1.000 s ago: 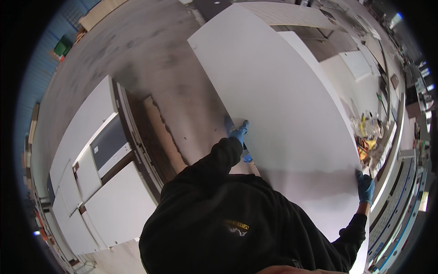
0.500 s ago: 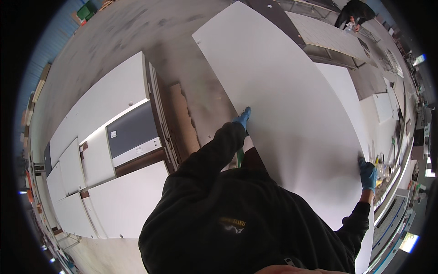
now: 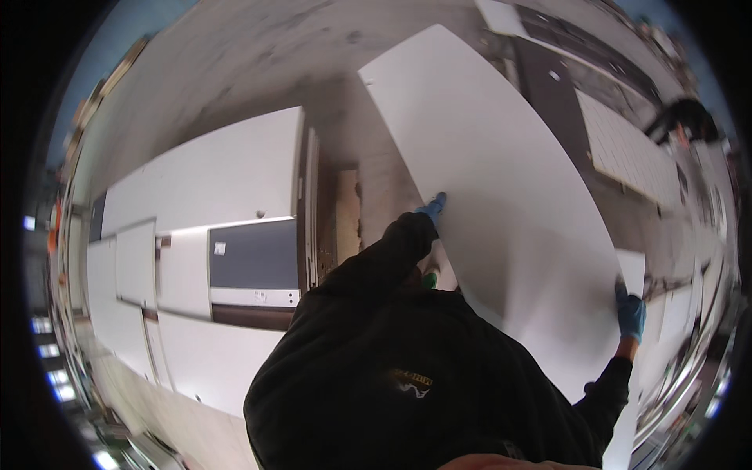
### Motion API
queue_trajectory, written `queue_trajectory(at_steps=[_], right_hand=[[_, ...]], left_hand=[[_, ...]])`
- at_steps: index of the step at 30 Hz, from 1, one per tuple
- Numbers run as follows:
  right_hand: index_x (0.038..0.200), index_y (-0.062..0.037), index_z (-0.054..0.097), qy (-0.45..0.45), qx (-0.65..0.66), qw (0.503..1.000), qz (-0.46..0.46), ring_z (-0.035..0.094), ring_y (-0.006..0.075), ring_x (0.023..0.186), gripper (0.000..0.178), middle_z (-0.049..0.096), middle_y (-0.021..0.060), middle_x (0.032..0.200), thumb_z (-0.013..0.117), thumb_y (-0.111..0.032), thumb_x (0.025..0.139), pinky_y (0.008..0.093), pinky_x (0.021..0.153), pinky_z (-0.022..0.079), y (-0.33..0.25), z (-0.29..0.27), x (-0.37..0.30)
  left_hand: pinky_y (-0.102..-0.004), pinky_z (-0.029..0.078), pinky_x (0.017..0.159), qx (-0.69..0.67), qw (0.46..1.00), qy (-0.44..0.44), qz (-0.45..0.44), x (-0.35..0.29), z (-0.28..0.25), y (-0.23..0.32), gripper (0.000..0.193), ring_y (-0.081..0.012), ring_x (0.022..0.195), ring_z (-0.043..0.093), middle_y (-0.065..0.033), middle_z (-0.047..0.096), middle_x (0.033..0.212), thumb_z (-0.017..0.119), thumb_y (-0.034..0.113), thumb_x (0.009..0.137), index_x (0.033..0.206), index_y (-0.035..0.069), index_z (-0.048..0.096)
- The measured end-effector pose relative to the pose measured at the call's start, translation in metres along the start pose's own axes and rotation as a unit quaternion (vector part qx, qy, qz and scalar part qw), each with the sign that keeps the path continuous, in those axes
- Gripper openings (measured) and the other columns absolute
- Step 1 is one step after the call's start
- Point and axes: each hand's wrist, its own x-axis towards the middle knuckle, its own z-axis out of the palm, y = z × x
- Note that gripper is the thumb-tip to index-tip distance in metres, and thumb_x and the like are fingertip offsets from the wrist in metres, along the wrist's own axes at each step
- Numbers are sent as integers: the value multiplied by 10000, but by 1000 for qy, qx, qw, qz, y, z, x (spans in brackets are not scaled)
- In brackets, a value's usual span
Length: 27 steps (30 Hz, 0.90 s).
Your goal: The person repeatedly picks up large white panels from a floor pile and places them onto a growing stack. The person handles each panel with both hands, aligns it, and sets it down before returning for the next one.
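Note:
A long white panel (image 3: pixel 501 172) stretches from beside my body toward the far middle, tilted across the view. My left hand (image 3: pixel 432 206), in a blue glove, grips its left edge, with the thumb side over the top face and the other fingers hidden beneath. On the opposite long edge, my right hand (image 3: pixel 630 312), also blue-gloved, is closed around the rim near my body. Both my arms, in black sleeves, are spread to the panel's width.
To my left lies a stack of white panels (image 3: pixel 204 176) with a dark grey panel (image 3: pixel 254 254) among them. A brown panel (image 3: pixel 554 102) and a light tile-patterned board (image 3: pixel 627 149) lie at the far right. Another person (image 3: pixel 685 125) in dark clothing bends beside them.
My view has swung to the right, with my body turning while both hands keep hold of the white panel. The stack at the left now appears rotated and the white surface beneath the panel is less visible.

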Motion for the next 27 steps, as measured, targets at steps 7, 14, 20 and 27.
queue_trajectory(at_steps=[7, 14, 20, 27], right_hand=[[772, 68, 733, -9, -12, 999, -33, 670, 452, 689, 914, 655, 306, 702, 425, -777, 937, 549, 654, 508, -144, -10, 161], [924, 24, 783, 60, 38, 994, -86, 732, 374, 801, 866, 742, 253, 843, 490, -790, 899, 468, 675, 561, -326, -4, 333], [967, 59, 760, 5, 4, 987, -162, 722, 405, 839, 878, 726, 286, 878, 457, -765, 932, 492, 724, 546, -479, -39, 431], [963, 88, 733, 59, 60, 949, -303, 682, 456, 769, 837, 695, 328, 846, 471, -707, 961, 519, 684, 505, -655, -43, 588]], left_hand=[[-479, 555, 953, -119, 992, 25, 41, 55, -6, 144, 699, -326, 1078, 671, -140, 673, 1272, 651, 616, 933, 1369, 74, 578], [-464, 547, 961, -132, 988, 42, 70, 119, -68, 306, 703, -319, 1102, 663, -140, 657, 1298, 660, 594, 934, 1398, 77, 550], [-451, 541, 968, -136, 983, 75, 94, 155, -106, 416, 709, -312, 1122, 656, -140, 644, 1320, 668, 576, 936, 1423, 81, 526], [-436, 534, 976, -115, 977, 132, 126, 224, -144, 526, 720, -305, 1145, 648, -141, 629, 1346, 677, 555, 938, 1453, 84, 499]])
